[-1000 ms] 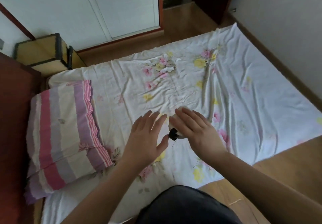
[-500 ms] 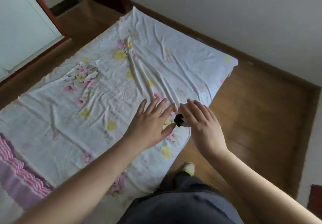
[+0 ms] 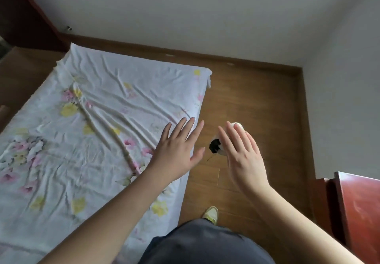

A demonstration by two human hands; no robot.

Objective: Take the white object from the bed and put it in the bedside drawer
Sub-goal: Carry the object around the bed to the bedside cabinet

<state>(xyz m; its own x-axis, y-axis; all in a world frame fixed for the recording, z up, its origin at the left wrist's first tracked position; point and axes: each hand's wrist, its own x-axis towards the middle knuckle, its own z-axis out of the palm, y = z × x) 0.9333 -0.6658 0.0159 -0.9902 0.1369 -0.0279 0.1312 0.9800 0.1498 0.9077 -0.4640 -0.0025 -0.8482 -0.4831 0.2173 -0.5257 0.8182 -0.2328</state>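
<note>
My right hand (image 3: 241,154) holds a small rounded white object (image 3: 236,126) with a black part (image 3: 214,146) at its near end. The object is mostly hidden behind my fingers and hangs above the wooden floor, to the right of the bed (image 3: 86,132). My left hand (image 3: 176,150) is empty with its fingers spread, hovering over the right edge of the flowered sheet, a short gap from the object. A dark red wooden piece of furniture (image 3: 357,208) shows at the lower right edge; no drawer is visible.
Wooden floor (image 3: 257,99) lies between the bed and the grey walls, with a brown skirting board along them. My foot in a light shoe (image 3: 211,214) stands beside the bed. A dark wooden door frame (image 3: 30,17) is at the upper left.
The view has swung right, away from the pillow and the wardrobe. My right hand has lifted the white object off the bed and carried it out over the floor; my left hand followed, empty.
</note>
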